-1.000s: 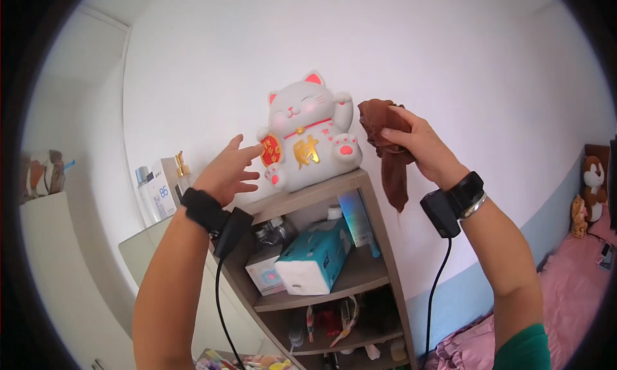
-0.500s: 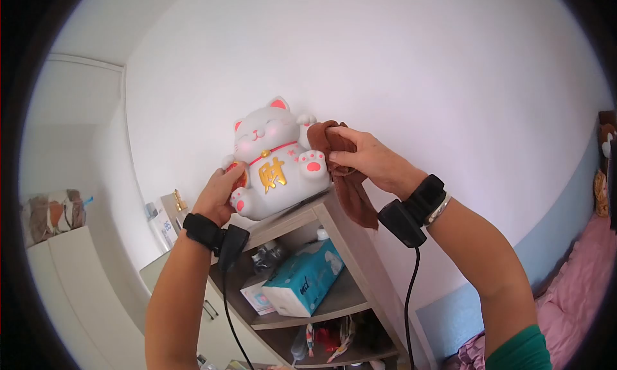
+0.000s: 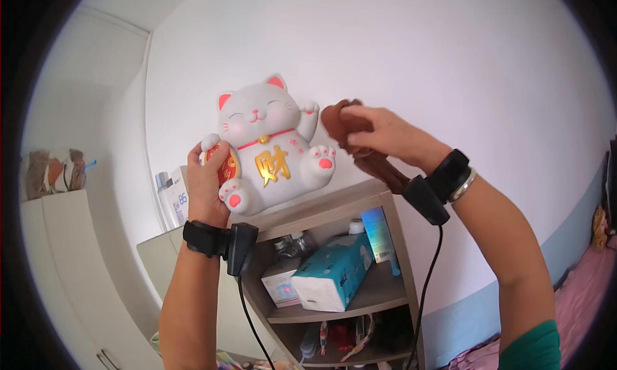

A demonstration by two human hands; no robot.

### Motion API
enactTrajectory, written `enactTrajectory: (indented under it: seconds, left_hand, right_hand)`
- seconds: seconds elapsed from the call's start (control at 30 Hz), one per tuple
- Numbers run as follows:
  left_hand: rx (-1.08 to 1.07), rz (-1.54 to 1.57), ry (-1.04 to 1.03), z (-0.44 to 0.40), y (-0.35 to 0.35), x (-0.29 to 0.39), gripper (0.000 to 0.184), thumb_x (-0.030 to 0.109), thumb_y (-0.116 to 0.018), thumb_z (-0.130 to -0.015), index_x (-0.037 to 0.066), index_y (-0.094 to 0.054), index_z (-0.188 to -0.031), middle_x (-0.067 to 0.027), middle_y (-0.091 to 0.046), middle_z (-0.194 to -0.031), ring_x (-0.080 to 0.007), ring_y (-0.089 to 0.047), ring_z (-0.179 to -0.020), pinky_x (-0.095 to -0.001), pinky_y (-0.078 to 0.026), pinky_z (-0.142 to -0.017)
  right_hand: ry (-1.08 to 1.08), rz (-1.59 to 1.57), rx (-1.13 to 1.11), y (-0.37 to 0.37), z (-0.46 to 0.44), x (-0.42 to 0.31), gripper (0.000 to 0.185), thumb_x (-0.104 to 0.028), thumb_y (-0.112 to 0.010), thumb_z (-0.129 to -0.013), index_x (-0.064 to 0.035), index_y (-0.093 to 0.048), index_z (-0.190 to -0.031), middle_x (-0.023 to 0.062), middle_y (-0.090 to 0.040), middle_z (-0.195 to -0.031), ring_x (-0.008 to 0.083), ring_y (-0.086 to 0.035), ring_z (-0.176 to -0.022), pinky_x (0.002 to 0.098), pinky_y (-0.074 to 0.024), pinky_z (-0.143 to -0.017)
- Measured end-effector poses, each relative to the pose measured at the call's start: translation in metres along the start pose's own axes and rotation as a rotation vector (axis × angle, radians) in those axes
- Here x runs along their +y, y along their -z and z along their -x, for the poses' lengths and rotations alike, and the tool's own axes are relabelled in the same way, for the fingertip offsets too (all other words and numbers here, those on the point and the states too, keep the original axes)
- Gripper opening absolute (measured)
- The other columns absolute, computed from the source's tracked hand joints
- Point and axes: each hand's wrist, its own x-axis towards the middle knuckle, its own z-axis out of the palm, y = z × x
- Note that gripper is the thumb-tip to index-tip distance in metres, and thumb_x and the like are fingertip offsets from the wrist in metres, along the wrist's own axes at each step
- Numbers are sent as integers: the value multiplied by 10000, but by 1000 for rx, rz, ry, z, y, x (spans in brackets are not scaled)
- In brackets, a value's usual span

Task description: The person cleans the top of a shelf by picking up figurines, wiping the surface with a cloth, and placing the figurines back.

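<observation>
A white lucky cat figurine [image 3: 257, 116] with pink ears, a red collar and a raised gold character sits tilted at the top of a wooden shelf unit [image 3: 321, 206]. My left hand [image 3: 209, 177] grips its side, the thumb lying over the red oval plaque [image 3: 229, 166] and the other fingers partly hidden behind. In my right hand [image 3: 398, 139] is a bunched brown cloth [image 3: 342, 119], held up beside the cat's raised paw with a gap between them. The cloth's loose end hangs down toward my wrist.
Below, the shelves hold a blue tissue pack [image 3: 337, 273], a small white box [image 3: 281, 283] and a shiny iridescent box [image 3: 379, 232]. Black cables run from both wrist straps. A white cabinet [image 3: 71, 261] stands left; pink bedding [image 3: 581, 306] lies right.
My right hand has drawn the brown cloth away from the cat, to the right. The cat sits more face-on in view, my left hand still on its side. The view has shifted.
</observation>
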Motion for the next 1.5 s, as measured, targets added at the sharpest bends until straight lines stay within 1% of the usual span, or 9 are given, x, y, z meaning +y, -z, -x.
enactTrajectory:
  seconds: [0.2,0.5,0.63,0.67,0.8,0.93,1.1,1.27,1.5]
  left_hand:
    - [99,-109,-255,17,-13,0,521,150,-700,-824,21,-391,-1222,-131,-537,-1069,-191,-597,-929,-309,-544,-759]
    - [174,-539,-680,25,-23,19,471,192,-692,-844,13,-448,-1204,-112,-553,-1061,-153,-583,-932,-272,-513,-794]
    - [206,-667,-705,27,-22,30,467,207,-696,-841,26,-454,-1196,-128,-566,-1066,-172,-622,-927,-269,-544,-766]
    - [220,-702,-693,27,-20,33,473,214,-698,-837,30,-452,-1197,-134,-575,-1062,-183,-638,-922,-268,-559,-743]
    - [261,-817,-698,31,-21,44,483,222,-699,-837,30,-449,-1203,-131,-585,-1061,-181,-641,-919,-272,-562,-734]
    - [274,-822,-700,33,-22,46,488,235,-697,-838,34,-450,-1208,-135,-585,-1070,-184,-642,-923,-273,-564,-734]
    - [348,-876,-671,35,-23,48,497,243,-690,-843,38,-446,-1225,-137,-580,-1081,-181,-632,-945,-273,-553,-768]
    - [379,-814,-664,34,-18,46,482,224,-679,-851,41,-445,-1231,-134,-561,-1112,-182,-619,-970,-275,-543,-791]
    - [386,-693,-556,27,4,44,500,190,-679,-859,39,-425,-1263,-127,-569,-1129,-176,-618,-999,-266,-533,-808]
  right_hand:
    - [98,449,13,23,4,19,299,-1,-512,-836,12,-542,-1133,102,-605,-930,156,-584,-802,283,-500,-708]
    - [202,648,-551,-63,-97,95,393,37,-482,-825,-19,-527,-1211,116,-612,-999,209,-609,-855,297,-495,-771]
    - [191,472,-689,-100,-114,110,437,-128,-525,-889,-76,-469,-1320,125,-583,-1164,236,-599,-1024,344,-487,-839]
    - [361,436,-931,-113,-131,121,495,-318,-500,-936,-116,-415,-1380,123,-538,-1251,240,-529,-1140,376,-427,-937]
    - [103,144,-1073,-124,-137,147,616,-549,-376,-947,-146,-378,-1414,123,-429,-1391,246,-362,-1294,381,-264,-1070]
    - [117,285,-1076,-117,-149,176,662,-547,-406,-940,-138,-306,-1450,118,-390,-1426,257,-363,-1292,367,-259,-1076]
    - [-206,329,-1048,-67,-152,250,704,-551,-439,-929,-110,-281,-1456,112,-345,-1458,230,-325,-1317,357,-260,-1077]
    - [-418,176,-992,0,-118,270,483,-408,-483,-956,-147,-428,-1359,11,-480,-1215,128,-416,-1107,293,-342,-974]
    - [-360,191,-704,47,-79,235,352,-287,-569,-899,-58,-542,-1165,36,-579,-1013,152,-519,-939,312,-434,-835]
